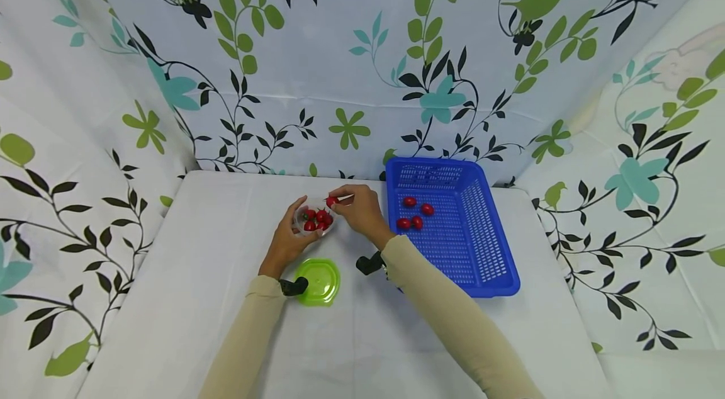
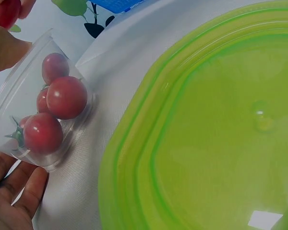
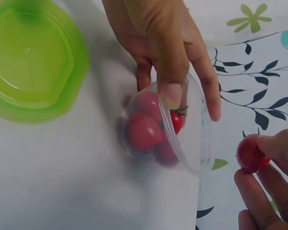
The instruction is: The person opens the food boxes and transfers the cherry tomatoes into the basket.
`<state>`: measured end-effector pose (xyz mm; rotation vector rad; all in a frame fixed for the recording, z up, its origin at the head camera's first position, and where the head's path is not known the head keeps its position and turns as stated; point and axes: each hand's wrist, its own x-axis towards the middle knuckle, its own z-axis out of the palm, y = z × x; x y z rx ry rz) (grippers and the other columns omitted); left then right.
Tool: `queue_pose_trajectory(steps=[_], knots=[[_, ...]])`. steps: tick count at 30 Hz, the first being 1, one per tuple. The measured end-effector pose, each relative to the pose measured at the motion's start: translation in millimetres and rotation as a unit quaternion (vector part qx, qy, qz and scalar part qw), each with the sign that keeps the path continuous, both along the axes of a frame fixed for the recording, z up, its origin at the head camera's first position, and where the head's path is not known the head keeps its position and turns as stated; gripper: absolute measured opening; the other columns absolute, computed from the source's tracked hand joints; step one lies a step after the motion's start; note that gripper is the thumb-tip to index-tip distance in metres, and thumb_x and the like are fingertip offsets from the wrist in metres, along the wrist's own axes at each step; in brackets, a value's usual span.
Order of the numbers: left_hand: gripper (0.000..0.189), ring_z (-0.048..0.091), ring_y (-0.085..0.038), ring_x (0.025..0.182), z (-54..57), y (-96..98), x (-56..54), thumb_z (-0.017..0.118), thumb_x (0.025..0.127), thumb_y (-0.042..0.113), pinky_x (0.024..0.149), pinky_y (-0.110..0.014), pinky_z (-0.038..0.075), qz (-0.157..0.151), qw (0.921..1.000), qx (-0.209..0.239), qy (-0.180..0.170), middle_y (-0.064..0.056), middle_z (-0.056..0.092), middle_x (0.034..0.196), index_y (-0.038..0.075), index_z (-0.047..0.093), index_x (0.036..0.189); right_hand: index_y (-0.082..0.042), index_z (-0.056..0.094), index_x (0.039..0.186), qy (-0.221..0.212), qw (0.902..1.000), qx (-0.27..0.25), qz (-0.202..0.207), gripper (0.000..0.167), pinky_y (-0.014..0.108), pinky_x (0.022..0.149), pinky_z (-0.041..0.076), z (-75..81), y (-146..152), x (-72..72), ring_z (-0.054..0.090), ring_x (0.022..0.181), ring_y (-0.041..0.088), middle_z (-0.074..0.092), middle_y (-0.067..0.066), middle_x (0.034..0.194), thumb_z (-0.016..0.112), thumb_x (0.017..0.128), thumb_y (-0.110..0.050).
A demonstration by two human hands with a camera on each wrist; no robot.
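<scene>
Both hands occupied, close together near the far edge of the white surface (image 1: 215, 260). Left hand (image 1: 286, 240) grasps a clear container (image 2: 26, 88), thumb over the rim, other fingers round the side. Right hand (image 1: 359, 213) pinches one red cherry tomato (image 3: 251, 153) between thumb and fingers; dark stem bits show at its top. Held fruit sits just beyond the container's rim, apart from it, on the right-hand side.

Inside the container: several more tomatoes (image 2: 67, 97), bunched at the bottom, at least one with a green stem on. Exact count uncertain, as some hide behind others.

Green lid (image 1: 320, 282) lies flat on the surface, nearer the person than the container, just beside the left wrist; a black wrist mount (image 1: 292, 287) overlaps its edge in the head view.

To the right, a blue plastic basket (image 1: 459, 248) with slotted walls. Four loose tomatoes (image 1: 427, 209) on its floor, toward the far left part. Right sleeve (image 1: 436, 298), beige, passes across the basket's near left side. Behind everything, white cloth (image 1: 294, 81) printed with leaves, flowers and birds.
</scene>
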<state>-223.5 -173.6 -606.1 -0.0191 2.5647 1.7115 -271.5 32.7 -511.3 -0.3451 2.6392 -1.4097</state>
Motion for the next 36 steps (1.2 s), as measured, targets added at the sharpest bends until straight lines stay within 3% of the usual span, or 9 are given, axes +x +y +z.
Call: queue_pose_trajectory(steps=[11,24,36], knots=[[0.097,0.042,-0.037,0.15,-2.4,-2.3,-0.2,0.085,0.091,0.028,0.121,-0.058,0.043,0.005,1.0,-0.002,-0.006,-0.009,0.04,0.17,0.032,0.027,0.168,-0.022,0.08,0.122,0.011,0.9996,0.012,-0.024,0.025,0.034,0.087,0.065,15.9,15.9,2.1,0.075,0.111,0.02,0.077,-0.002,0.123,0.08,0.096,-0.019],[0.096,0.042,-0.038,0.151,-2.9,-2.3,0.3,0.084,0.092,0.025,0.121,-0.058,0.042,-0.002,1.0,0.004,-0.007,-0.008,0.04,0.17,0.032,0.027,0.169,-0.019,0.081,0.12,0.011,0.9972,-0.047,-0.056,0.025,0.041,0.089,0.065,30.5,48.5,5.4,0.074,0.111,0.023,0.077,0.001,0.123,0.081,0.095,-0.013],[0.097,0.037,-0.038,0.154,1.9,-0.9,1.1,0.084,0.093,0.022,0.121,-0.059,0.041,-0.01,0.9999,0.011,-0.005,-0.011,0.036,0.172,0.031,0.025,0.169,-0.023,0.081,0.118,-0.002,0.9942,-0.051,-0.094,0.023,0.04,0.088,0.063,29.3,84.3,6.2,0.071,0.11,0.022,0.074,-0.001,0.125,0.08,0.097,-0.016]])
